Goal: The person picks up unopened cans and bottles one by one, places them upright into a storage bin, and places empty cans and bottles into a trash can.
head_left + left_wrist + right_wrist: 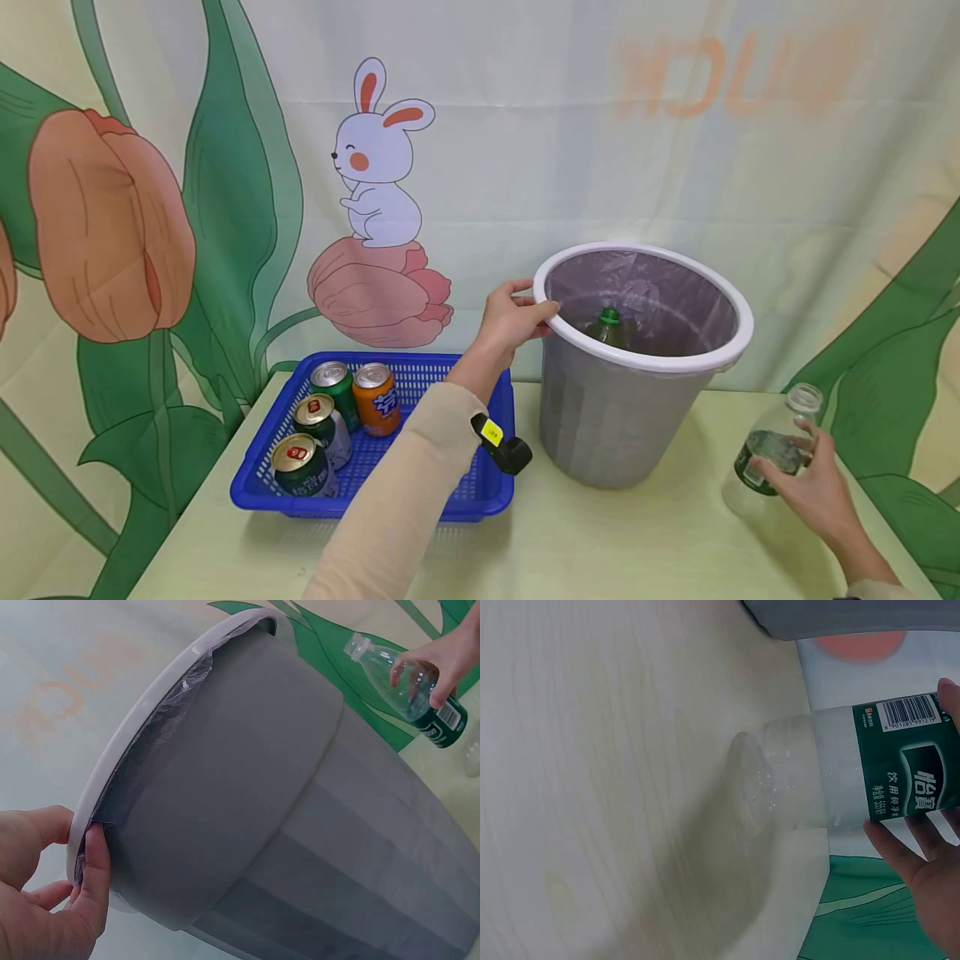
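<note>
My left hand [512, 318] pinches the white rim [645, 360] of a grey trash can [611, 425], thumb on top and fingers beneath the edge. In the left wrist view, the fingers press against the thin liner bag [169, 712] folded over the rim. A bottle with a green cap [609, 316] stands inside the can, its lower part hidden. To the right, my right hand [816, 483] grips a clear, uncapped plastic bottle [759, 435] round its green label. The bottle is upright, and its base [754, 784] is close over the table.
A blue plastic basket [420, 367] stands left of the can, under my left forearm. Several drink cans, including an orange can [377, 400] and a green can [333, 385], stand in its left half. Behind the pale table [600, 542] hangs a printed curtain [517, 167].
</note>
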Demonstrator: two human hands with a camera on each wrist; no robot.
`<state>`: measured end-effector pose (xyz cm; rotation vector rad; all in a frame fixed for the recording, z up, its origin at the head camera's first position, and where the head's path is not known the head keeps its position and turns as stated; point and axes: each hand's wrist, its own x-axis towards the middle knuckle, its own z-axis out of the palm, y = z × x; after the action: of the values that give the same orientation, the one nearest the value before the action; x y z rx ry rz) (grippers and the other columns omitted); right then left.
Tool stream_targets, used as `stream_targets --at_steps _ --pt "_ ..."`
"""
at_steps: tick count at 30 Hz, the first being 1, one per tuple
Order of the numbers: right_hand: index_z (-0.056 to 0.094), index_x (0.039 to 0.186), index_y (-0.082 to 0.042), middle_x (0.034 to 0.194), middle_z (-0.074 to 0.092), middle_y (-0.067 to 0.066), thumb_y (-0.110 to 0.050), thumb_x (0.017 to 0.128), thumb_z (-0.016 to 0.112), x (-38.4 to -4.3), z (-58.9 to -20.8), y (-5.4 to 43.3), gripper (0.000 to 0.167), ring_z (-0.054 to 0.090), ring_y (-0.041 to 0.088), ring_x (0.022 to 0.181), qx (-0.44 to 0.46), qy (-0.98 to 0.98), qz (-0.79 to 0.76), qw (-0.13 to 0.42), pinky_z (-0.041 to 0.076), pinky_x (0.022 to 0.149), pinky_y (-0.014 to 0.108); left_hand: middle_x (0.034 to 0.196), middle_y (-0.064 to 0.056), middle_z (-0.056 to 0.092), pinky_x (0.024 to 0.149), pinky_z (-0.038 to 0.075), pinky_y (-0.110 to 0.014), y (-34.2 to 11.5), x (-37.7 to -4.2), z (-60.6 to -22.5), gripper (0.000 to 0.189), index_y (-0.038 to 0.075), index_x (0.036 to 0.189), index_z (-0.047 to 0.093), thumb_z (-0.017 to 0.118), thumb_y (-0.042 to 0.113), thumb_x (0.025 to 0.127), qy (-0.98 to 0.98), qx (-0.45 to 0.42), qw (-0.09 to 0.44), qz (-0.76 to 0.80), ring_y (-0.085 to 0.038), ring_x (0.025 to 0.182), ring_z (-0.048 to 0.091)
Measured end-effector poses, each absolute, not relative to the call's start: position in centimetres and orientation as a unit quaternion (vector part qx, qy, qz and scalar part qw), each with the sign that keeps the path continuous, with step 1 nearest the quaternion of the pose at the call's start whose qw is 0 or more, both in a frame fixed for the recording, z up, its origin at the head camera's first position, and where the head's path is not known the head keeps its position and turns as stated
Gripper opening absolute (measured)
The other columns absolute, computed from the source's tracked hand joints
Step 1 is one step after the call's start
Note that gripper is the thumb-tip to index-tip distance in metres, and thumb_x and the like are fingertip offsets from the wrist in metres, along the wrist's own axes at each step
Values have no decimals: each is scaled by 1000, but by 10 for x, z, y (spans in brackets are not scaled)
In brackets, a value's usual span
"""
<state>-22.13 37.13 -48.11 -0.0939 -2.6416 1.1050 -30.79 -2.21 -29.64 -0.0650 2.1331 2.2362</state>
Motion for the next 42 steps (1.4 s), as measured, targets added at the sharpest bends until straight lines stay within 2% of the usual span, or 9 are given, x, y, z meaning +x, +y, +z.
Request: stream_targets --at_steps 8,18,25,33,42 --pt "11 143 -4 126 40 38 -32 81 70 -224 -472 372 90 42 54 105 -17 -919 362 152 44 70 52 107 -12 56 68 57 -27 -22 -307 -296 56 10 132 44 69 8 81 690 -23 28 722 -18 69 64" --pt "9 144 -2 127 37 39 -35 80 70 -225 -453 368 94 38 57 108 11 -928 352 123 43 72 60 107 -13 55 67 57 -27 -22 -308 -295 57 10 132 45 69 8 81 690 -24 28 723 -18 70 64" --pt "8 143 1 125 39 38 -34 80 71 -225 -439 369 96 40 58 106 38 -936 328 124 43 72 61 107 -12 56 67 57 -27 -23 -308 -296 57 10 132 44 69 8 81 691 -21 30 722 -18 70 64" --pt "4 144 0 128 37 39 -39 80 69 -225 -415 373 99 36 59 110 39 -947 299 113 39 72 64 108 -13 55 67 57 -26 -23 -308 -296 57 10 132 44 69 9 81 693 -19 31 720 -18 72 65" --pt "7 144 0 125 41 35 -39 79 70 -226 -391 378 98 40 54 106 53 -953 256 153 40 67 60 107 -13 55 67 56 -26 -22 -308 -296 56 10 131 44 68 8 81 693 -19 29 720 -18 72 65"
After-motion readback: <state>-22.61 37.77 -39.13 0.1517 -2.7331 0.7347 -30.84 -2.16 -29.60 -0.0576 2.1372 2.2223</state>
